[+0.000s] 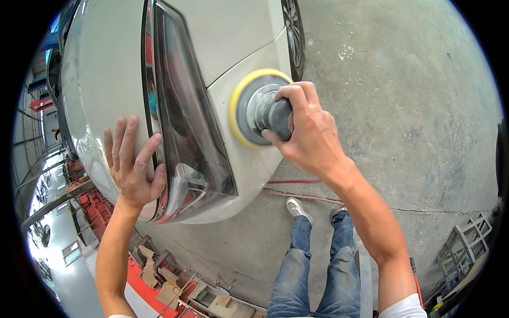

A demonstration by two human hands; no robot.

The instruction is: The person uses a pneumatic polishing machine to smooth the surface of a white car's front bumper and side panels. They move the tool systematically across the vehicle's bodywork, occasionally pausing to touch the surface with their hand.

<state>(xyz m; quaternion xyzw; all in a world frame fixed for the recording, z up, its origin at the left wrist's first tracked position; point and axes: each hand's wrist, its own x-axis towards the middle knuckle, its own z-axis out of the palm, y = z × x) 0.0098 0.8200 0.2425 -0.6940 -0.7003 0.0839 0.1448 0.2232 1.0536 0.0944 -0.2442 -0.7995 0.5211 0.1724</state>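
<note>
My right hand (307, 124) grips the dark round head of an orbital sander (259, 108). Its disc has a yellow rim and lies against the pale car body panel (249, 63), just right of a long lamp (188, 100). Fingers spread, my left hand (131, 164) rests on the pale panel (108, 79) on the lamp's other side, with the fingertips near the dark gap along the lamp. White dust marks my left fingers and the top of the sander. The underside of the disc is hidden.
Beyond the panel stands a car wheel (293, 32). A reddish hose or cable (302, 194) crosses the concrete floor (392, 106) by my shoes. Car parts and boxes lie on a red surface (140, 275) at lower left. A grey metal frame (464, 246) stands at right.
</note>
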